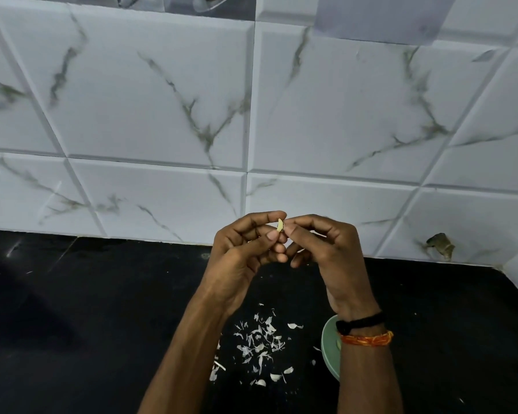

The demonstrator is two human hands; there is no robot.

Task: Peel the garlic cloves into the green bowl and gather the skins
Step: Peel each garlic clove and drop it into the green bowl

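A small pale garlic clove point(280, 225) is held up in front of the tiled wall. My left hand point(245, 249) pinches it between thumb and forefinger. My right hand point(326, 249) meets it from the right, its fingertips pinching at the clove's edge. Below my hands, several white garlic skins point(260, 345) lie scattered on the black counter. The green bowl point(329, 348) sits to the right of the skins, mostly hidden under my right forearm, with a pale bit of a clove showing inside.
The black counter point(87, 324) runs left and right to a white marbled tile wall point(162, 115) at the back. A chipped spot point(440, 245) marks the wall low on the right. My right wrist wears black and orange threads point(364, 331).
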